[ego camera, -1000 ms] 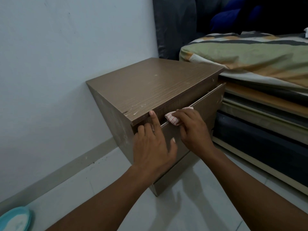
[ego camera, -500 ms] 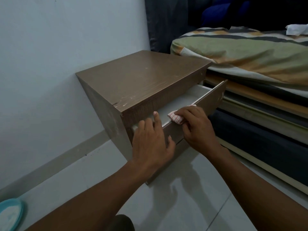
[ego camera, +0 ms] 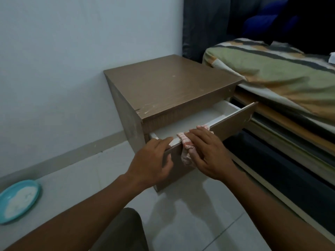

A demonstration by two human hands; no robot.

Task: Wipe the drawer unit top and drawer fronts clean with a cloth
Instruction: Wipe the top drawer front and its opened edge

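Note:
A brown wood-grain drawer unit [ego camera: 172, 86] stands against the wall beside a bed. Its top drawer [ego camera: 233, 122] is pulled well out, and the white inside shows. My left hand [ego camera: 154, 163] grips the left end of the drawer front, fingertips over its top edge. My right hand [ego camera: 208, 151] presses a red-and-white checked cloth [ego camera: 185, 148] over the top edge of the drawer front, with part of the cloth hanging down the front. The lower drawer fronts are mostly hidden behind my hands.
A bed [ego camera: 282, 77] with a striped green and orange cover runs along the right, close to the unit. A teal plate [ego camera: 17, 201] with white contents lies on the tiled floor at the left. The pale wall [ego camera: 72, 60] stands behind the unit.
The top drawer has slid out from nearly closed to well open. Both hands came toward me with its front, and the cloth now drapes over the front's top edge.

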